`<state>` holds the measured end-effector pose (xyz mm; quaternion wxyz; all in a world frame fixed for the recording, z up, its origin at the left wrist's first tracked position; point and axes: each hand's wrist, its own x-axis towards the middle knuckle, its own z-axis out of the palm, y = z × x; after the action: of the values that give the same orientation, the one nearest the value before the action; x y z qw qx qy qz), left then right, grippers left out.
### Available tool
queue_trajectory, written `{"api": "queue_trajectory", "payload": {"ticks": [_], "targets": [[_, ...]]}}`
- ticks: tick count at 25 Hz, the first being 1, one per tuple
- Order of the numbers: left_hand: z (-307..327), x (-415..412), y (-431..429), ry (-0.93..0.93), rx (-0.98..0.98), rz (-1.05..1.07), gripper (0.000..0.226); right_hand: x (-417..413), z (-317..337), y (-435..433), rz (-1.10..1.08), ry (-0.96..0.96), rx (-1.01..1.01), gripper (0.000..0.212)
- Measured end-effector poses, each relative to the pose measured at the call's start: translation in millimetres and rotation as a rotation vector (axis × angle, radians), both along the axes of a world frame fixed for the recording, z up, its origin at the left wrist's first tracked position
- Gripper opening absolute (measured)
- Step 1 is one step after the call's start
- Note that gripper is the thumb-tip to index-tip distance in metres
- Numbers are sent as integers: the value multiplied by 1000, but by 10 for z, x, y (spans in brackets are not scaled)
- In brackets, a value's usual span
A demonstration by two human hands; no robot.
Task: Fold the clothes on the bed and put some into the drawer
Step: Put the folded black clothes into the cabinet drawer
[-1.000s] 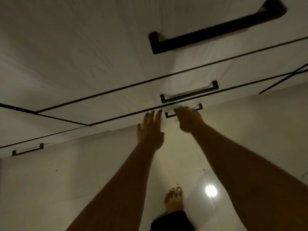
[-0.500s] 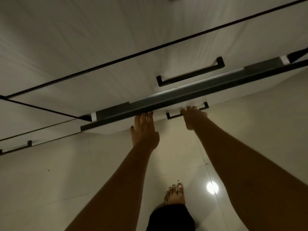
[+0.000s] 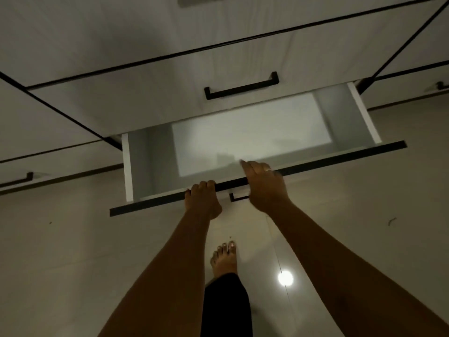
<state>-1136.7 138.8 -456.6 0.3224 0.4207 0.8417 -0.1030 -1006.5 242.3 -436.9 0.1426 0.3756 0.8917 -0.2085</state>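
The drawer stands open, its pale inside showing no clothes; none are in view. The left hand grips its dark front edge with curled fingers, and the right hand, just to the right, hooks bent fingers over the same edge. Pulled harder by these 2 hands, it could likely run off its slides and drop toward the bare foot on the near floor.

Both bare arms stretched forward. Left hand — fingers curled over top edge of drawer front, knuckles up. Right hand just beside it — fingers hooked over same edge, ring on one finger.
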Motion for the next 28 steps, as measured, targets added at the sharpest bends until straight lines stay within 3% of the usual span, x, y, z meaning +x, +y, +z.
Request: {"api": "queue_trajectory", "payload": {"ticks": [3, 7, 19, 24, 26, 28], "targets": [[-38, -22, 18, 17, -5, -13, 66, 116, -128, 243, 34, -302, -2, 68], [-75, 95, -100, 2, -29, -10, 70, 212, -185, 108, 62, -272, 41, 64], [15, 1331, -1289, -57, -112, 6, 69, 1425, -115, -1071, 70, -292, -80, 63], [221, 1732, -1372, -116, -336, 37, 81, 1809, 49, -1405, 31, -293, -160, 73], [337, 1925, -1344, -135, -276, 58, 85, 2000, 147, -1518, 2, -287, -200, 80], [473, 2164, -1202, -139, -92, 38, 85, 2287, 330, -1505, -110, -267, -203, 84]]}}
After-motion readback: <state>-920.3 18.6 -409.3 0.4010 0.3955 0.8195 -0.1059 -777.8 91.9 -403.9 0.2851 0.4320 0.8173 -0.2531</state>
